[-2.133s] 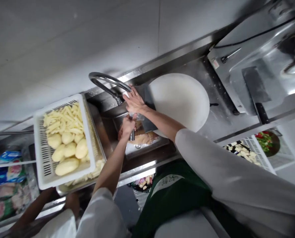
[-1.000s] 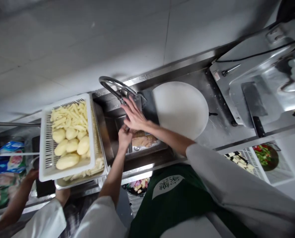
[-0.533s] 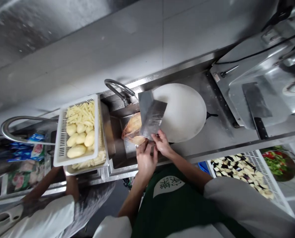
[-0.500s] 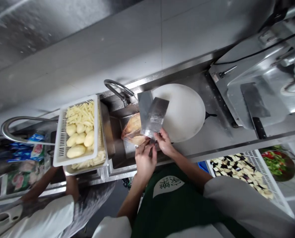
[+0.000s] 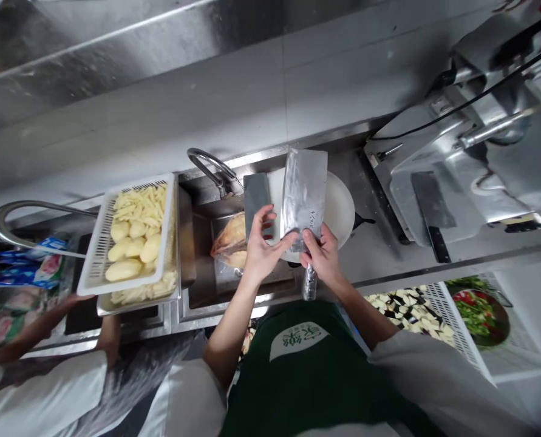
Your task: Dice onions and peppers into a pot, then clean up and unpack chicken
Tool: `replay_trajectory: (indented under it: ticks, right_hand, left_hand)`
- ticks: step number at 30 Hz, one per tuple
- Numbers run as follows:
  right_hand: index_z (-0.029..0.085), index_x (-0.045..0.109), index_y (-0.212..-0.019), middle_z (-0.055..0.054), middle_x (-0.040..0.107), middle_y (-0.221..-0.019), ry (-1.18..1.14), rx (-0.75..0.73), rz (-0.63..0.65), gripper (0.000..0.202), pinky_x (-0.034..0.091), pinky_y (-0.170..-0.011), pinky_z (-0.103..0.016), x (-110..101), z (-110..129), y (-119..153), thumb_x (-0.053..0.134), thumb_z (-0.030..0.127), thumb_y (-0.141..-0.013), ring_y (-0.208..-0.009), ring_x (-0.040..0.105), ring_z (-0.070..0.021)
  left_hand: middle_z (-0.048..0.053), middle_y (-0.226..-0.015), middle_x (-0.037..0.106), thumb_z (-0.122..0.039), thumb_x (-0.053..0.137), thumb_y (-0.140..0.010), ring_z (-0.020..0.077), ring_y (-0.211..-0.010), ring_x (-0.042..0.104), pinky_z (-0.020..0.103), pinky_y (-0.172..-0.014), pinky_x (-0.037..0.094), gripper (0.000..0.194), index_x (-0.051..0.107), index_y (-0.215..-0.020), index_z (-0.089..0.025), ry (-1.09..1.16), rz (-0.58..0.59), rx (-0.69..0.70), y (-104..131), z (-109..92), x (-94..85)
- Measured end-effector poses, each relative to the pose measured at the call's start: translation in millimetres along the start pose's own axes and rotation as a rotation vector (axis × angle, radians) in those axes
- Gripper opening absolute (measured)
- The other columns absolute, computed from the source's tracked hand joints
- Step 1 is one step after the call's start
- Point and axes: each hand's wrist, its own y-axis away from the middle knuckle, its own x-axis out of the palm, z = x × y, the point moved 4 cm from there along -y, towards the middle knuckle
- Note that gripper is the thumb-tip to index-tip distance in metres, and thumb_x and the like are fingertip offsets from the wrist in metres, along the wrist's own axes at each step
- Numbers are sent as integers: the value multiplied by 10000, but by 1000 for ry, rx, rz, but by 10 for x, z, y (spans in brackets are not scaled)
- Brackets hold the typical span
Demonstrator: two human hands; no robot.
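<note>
A broad cleaver (image 5: 304, 191) is held up over a round white board (image 5: 342, 209), its metal handle pointing toward my apron. My right hand (image 5: 323, 254) grips it where blade and handle meet. My left hand (image 5: 265, 249) has its fingers spread, the thumb reaching to the blade's lower left edge. Behind the left fingers a dark grey flat block (image 5: 256, 197) lies at the board's left side, over the sink's edge. In the sink (image 5: 197, 243) are pale, brownish food pieces (image 5: 234, 237), close to the left hand.
Left of the sink stands a white basket (image 5: 88, 261) of potatoes (image 5: 127, 249). A tap (image 5: 210, 159) arches behind. Another person's arms (image 5: 37, 328) work at far left. Another cleaver (image 5: 429, 200) lies on the right. Cut eggplant (image 5: 416, 309) and a vegetable bowl (image 5: 484, 321) sit below the counter.
The cleaver has turned from tilted and overlapping the grey block to nearly upright, further right. My left hand has risen and its fingers have spread. The head view has shifted slightly.
</note>
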Motion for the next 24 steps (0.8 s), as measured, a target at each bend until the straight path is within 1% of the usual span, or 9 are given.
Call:
replay_trajectory:
  ticks: [2, 4, 7, 10, 14, 16, 19, 21, 24]
  right_hand:
    - [260, 520, -1033, 133, 501, -621, -9, -6, 27, 458, 364, -305, -181, -6, 43, 40, 761, 621, -888, -325, 356, -24]
    - [258, 520, -1049, 136, 500, -617, -9, -12, 48, 451, 371, -307, -176, -13, 77, 71, 759, 609, -897, -326, 358, -22]
    - [260, 527, -1072, 128, 513, -644, -5, -16, 74, 441, 374, -304, -177, -22, 121, 107, 757, 596, -904, -332, 357, -19]
    - [263, 531, -1089, 113, 539, -687, 6, -13, 90, 433, 375, -299, -186, -22, 161, 134, 757, 584, -907, -341, 354, -17]
    - [260, 534, -1069, 107, 533, -683, 32, -28, 96, 414, 378, -298, -188, -16, 199, 156, 754, 574, -913, -351, 356, -19]
    - [262, 533, -1055, 113, 510, -661, 40, -35, 93, 412, 375, -296, -190, -20, 206, 159, 756, 576, -912, -349, 352, -23]
    - [268, 529, -1055, 123, 473, -630, 51, -36, 93, 420, 374, -295, -197, -30, 221, 160, 756, 590, -908, -343, 339, -27]
    - [270, 526, -1056, 124, 472, -628, 56, -37, 96, 427, 378, -296, -201, -36, 248, 162, 757, 597, -905, -340, 339, -29]
    - [273, 530, -1088, 117, 505, -653, 53, -37, 103, 436, 380, -295, -205, -34, 308, 171, 758, 596, -903, -333, 346, -27]
  left_hand:
    - [83, -1307, 619, -438, 911, -759, 250, -1158, 622, 365, -860, 568, 756, 541, -1411, -339, -8, 6, 4, 27, -21, 43]
    - [79, -1300, 618, -440, 904, -767, 245, -1150, 620, 364, -862, 567, 743, 538, -1406, -336, -18, 3, 10, 41, -40, 35]
    - [68, -1302, 622, -428, 896, -776, 223, -1138, 623, 335, -858, 565, 718, 543, -1394, -334, -19, -10, 38, 41, -80, -18]
    - [52, -1288, 636, -401, 905, -765, 202, -1124, 631, 306, -846, 563, 696, 566, -1369, -335, -6, -50, 62, 27, -125, -85]
    - [48, -1281, 650, -392, 931, -732, 194, -1119, 639, 296, -850, 566, 681, 607, -1327, -324, 13, -88, 76, -19, -168, -171]
    - [48, -1268, 659, -406, 926, -742, 190, -1115, 643, 301, -872, 566, 631, 632, -1292, -312, 37, -102, 90, -44, -184, -214]
    - [50, -1223, 677, -460, 836, -847, 179, -1090, 652, 310, -900, 563, 472, 655, -1251, -295, 105, -131, 101, -37, -218, -258]
    - [56, -1226, 677, -477, 784, -894, 178, -1088, 650, 315, -908, 562, 439, 648, -1269, -294, 133, -107, 93, 15, -259, -234]
    - [65, -1285, 653, -443, 857, -827, 202, -1135, 629, 322, -907, 562, 591, 611, -1348, -310, 75, 12, 70, 136, -334, -118]
